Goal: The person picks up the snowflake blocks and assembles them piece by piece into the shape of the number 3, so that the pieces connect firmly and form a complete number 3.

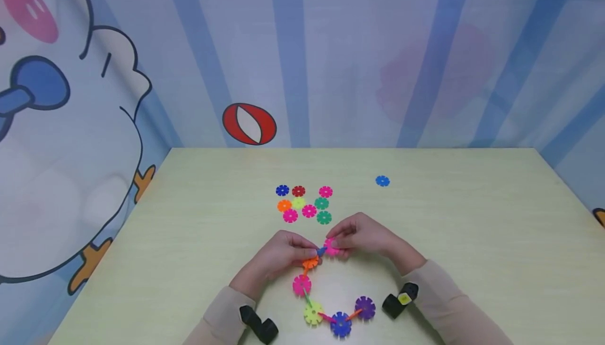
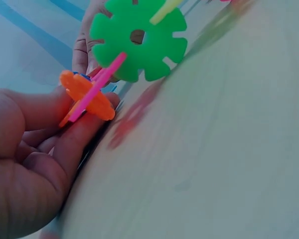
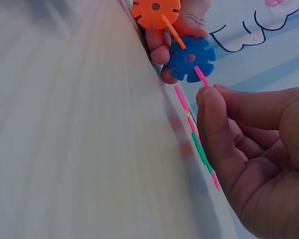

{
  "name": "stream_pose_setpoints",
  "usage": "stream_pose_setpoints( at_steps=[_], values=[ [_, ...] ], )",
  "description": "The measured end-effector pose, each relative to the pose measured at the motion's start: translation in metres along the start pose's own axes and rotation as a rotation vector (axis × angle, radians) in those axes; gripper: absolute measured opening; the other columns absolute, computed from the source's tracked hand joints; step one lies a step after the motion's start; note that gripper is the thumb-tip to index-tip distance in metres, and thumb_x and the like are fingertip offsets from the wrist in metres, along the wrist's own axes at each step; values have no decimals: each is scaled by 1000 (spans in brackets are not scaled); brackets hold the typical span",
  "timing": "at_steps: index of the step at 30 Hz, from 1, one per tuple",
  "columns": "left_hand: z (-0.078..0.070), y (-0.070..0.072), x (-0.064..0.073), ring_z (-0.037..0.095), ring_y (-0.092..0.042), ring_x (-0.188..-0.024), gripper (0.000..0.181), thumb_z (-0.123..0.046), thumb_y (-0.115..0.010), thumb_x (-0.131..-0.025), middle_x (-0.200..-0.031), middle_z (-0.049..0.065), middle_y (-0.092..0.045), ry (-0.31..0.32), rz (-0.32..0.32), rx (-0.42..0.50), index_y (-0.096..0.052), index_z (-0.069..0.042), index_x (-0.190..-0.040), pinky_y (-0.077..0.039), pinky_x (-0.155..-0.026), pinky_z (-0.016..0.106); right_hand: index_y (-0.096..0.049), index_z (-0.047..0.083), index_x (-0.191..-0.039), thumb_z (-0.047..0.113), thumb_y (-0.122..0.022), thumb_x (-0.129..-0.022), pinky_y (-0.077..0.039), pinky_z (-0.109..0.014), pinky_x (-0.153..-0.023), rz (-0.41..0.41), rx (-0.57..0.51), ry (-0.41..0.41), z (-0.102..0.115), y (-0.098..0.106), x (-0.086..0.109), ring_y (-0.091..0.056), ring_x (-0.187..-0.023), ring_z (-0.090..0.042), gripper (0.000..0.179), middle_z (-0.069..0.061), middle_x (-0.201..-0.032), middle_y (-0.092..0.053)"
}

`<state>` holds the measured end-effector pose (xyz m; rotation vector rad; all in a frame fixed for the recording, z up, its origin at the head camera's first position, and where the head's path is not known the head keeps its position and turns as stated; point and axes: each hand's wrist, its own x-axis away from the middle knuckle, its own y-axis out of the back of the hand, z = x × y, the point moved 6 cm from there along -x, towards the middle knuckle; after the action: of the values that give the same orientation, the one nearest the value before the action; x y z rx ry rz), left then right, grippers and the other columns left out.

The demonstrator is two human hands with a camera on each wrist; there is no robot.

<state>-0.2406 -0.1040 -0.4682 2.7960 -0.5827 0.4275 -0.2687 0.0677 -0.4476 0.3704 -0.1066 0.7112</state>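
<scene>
A chain of slotted plastic snowflake discs curves over the near table. My left hand pinches a blue snowflake disc near the chain's upper end, close to an orange disc. Between my right thumb and forefinger is a pink snowflake disc; in the right wrist view its edge meets the blue disc's rim. My right hand covers part of it. Below hang a pink disc, a yellow-green disc, a dark blue disc and a purple disc, linked by discs seen edge-on. The left wrist view shows a green disc.
Beyond the hands lies a group of loose discs, among them a dark red disc and a green disc. Farther right is a single blue disc. The pale table ends at a striped backdrop.
</scene>
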Motion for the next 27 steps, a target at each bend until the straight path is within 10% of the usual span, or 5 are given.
stream_pose_setpoints(
  at_steps=[19,27],
  values=[
    [-1,-1,1,14,-66,-82,19,-8,-69,-88,-91,11,-74,-6,-17,-9,-73,2,-104,-54,-74,25,-68,-9,-107,0,-61,-90,-58,-32,-69,10,-3,30,4,-4,-1,-68,-68,-15,21,-13,-86,-73],
    [-4,-3,2,19,-66,-98,31,-10,-66,-90,-106,12,-72,-38,71,51,-66,2,-118,-53,-89,30,-70,-2,-108,5,-62,-91,-55,-29,-73,6,55,12,4,-2,-1,-66,-70,-14,20,-7,-86,-73]
  ],
)
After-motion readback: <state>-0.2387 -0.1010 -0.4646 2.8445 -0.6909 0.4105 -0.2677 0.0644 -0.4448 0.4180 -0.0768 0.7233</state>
